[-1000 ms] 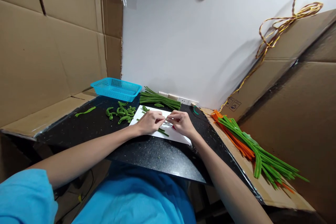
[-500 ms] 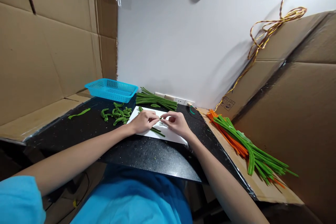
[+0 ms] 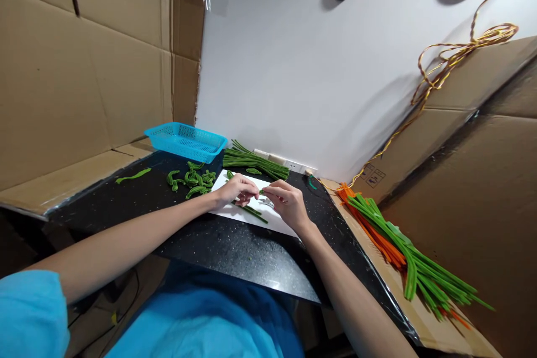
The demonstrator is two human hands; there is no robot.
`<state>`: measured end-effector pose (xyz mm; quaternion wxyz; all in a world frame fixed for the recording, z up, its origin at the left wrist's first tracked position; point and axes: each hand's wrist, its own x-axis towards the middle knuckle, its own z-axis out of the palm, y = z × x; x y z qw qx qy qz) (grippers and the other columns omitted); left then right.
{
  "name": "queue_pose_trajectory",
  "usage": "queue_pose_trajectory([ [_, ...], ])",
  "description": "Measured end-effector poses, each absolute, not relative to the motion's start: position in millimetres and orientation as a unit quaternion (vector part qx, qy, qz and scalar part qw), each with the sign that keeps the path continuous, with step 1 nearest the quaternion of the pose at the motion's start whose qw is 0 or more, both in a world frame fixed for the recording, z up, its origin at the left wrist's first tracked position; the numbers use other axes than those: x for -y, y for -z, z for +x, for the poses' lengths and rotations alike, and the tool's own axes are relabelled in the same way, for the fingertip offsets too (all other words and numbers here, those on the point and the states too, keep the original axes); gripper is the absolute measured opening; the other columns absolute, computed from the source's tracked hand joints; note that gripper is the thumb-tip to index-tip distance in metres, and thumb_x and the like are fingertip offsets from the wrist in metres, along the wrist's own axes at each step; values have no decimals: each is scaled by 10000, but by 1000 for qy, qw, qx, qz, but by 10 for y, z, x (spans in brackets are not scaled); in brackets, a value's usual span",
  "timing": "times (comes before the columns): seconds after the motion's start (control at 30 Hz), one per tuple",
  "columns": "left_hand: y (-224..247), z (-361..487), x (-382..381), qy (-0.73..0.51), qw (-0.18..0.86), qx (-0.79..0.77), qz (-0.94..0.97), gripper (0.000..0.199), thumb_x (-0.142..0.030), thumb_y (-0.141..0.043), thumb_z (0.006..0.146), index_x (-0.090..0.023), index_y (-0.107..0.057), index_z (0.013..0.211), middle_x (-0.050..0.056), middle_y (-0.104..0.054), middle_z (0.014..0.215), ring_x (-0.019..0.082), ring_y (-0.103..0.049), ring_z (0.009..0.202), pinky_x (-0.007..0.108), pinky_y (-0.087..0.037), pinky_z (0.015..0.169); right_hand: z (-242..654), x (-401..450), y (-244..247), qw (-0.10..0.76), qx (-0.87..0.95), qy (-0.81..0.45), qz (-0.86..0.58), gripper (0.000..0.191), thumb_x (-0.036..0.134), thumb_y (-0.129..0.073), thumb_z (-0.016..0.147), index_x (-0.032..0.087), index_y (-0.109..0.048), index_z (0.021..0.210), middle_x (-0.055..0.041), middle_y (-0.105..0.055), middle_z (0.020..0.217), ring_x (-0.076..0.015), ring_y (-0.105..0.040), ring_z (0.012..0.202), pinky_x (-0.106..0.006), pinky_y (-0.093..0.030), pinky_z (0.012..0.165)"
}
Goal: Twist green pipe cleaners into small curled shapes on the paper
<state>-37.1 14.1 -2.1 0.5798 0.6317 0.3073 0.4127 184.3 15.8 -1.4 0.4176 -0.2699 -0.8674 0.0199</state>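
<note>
My left hand [image 3: 237, 190] and my right hand [image 3: 287, 202] meet over a white sheet [image 3: 277, 226]. Both are closed in a pinch on a small green pipe cleaner piece [image 3: 260, 192], mostly covered by the fingertips. Straight dark green pipe cleaners [image 3: 255, 213] lie on the sheet below my left hand. A looped green end [image 3: 229, 175] shows behind that hand. Partly under my right hand is a small silvery object [image 3: 265, 202], too covered to name. Several bent and looped green pipe cleaners [image 3: 197, 180] are heaped on the black table left of the sheet.
Behind the sheet lies a bundle of dark green pipe cleaners [image 3: 255, 161], beside a blue basket [image 3: 184, 142]. Light green stems [image 3: 413, 251] and orange stems [image 3: 377, 235] lie on cardboard at right. A flat green strip [image 3: 133, 175] is at far left. Cardboard walls stand at both sides.
The camera view has shifted, so the scene sits further right. My hands stay together at the small green piece; the left fingers have curled and the right hand has turned slightly.
</note>
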Motion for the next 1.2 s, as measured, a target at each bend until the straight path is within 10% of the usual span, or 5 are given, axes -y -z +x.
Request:
queue_pose_trajectory([
  [0.9,-118,-473,-36,-381,539,-268,702,290,-364,-728,791,-109,-720,653,-1,-484,482,90,-391,451,237,-247,459,1808,6,-27,330,890,197,-247,358,135,-439,1058,256,-774,1082,-47,-771,1002,-95,-622,654,-232,-420,617],
  [1.2,-48,-395,-30,-464,314,-313,767,385,-310,-630,868,-125,-646,531,14,-542,500,89,-413,466,251,-279,483,1524,23,32,494,788,-132,-343,352,415,-586,1002,188,-756,794,-68,-663,801,-153,-560,663,-269,-442,596],
])
